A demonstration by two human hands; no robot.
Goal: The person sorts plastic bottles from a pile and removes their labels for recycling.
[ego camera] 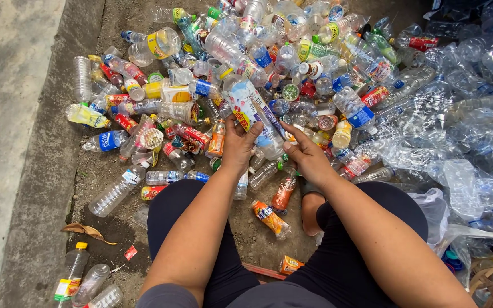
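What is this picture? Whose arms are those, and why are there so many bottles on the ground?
The picture comes from a small camera worn on a person's head, looking down. So the arms you see are that person's own, and the dark trousers below are their knees, because they sit low by the ground.

Both hands hold one clear plastic bottle with a colourful label. The left hand grips its lower part, with the thumb on the label. The right hand touches the same bottle from the other side.

In front of them lies a big pile of empty plastic bottles on the dirt ground. Further right is a heap of clear bottles without labels. A concrete kerb runs along the left. An orange-labelled bottle lies between the knees. Why they are there, the picture doesn't tell.
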